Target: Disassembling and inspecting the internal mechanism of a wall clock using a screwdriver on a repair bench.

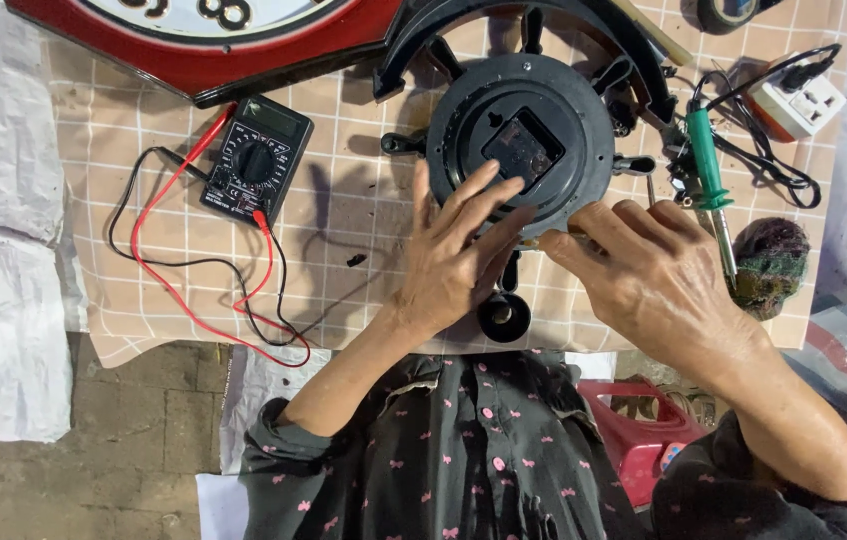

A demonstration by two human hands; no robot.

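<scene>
A round black clock back (528, 135) with spoke-like knobs lies face down on a checked cloth (343, 220). Its square movement box (521, 150) sits in the middle. My left hand (458, 250) rests flat on the lower left rim of the clock, fingers spread toward the movement. My right hand (643, 270) is at the lower right rim, fingers pinched on a thin tool (555, 240) whose tip points at the clock edge; most of the tool is hidden in the hand.
A black multimeter (256, 160) with red and black leads lies at left. A green-handled soldering iron (711, 175), a white plug adapter (793, 105) and a dark scouring pad (771, 265) sit at right. A red-rimmed clock (203, 40) lies at the top.
</scene>
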